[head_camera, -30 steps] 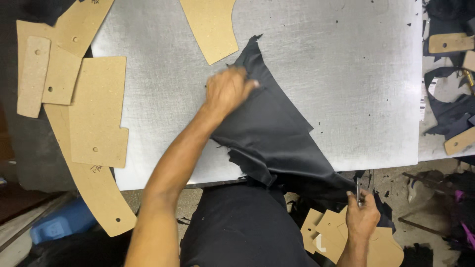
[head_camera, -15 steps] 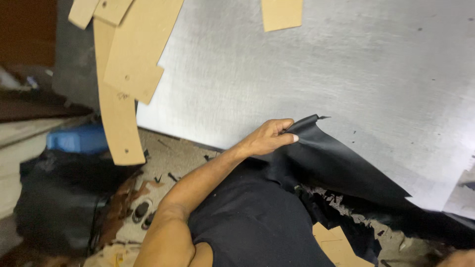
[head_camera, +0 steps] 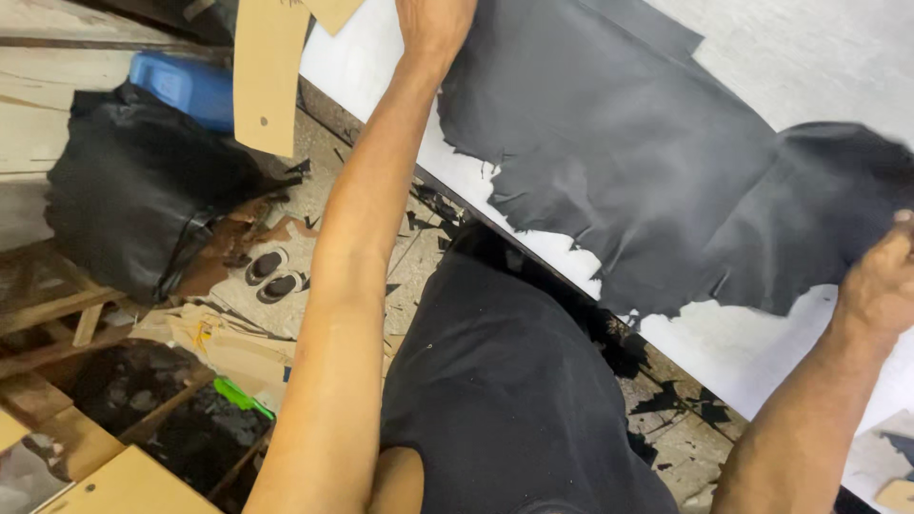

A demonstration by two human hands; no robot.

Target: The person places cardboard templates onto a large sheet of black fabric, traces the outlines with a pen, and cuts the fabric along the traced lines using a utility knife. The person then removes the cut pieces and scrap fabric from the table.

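A large sheet of black leather point(head_camera: 628, 162) with ragged edges lies spread on the white metal worktable point(head_camera: 724, 343). My left hand point(head_camera: 433, 24) rests at the sheet's upper left edge, at the top of the view; its fingers are cut off by the frame. My right hand point(head_camera: 881, 286) grips the sheet's right end, which is bunched and lifted a little off the table.
A tan cardboard pattern piece point(head_camera: 267, 76) hangs over the table's left edge. On the floor to the left lie a black bag point(head_camera: 133, 200), a blue container point(head_camera: 186, 86), a pair of sandals point(head_camera: 267, 276), cardboard scraps and wooden slats.
The view has swung down and left. The leather has been pulled out flat across the table, and my right hand has come up from below the table edge onto its right end.
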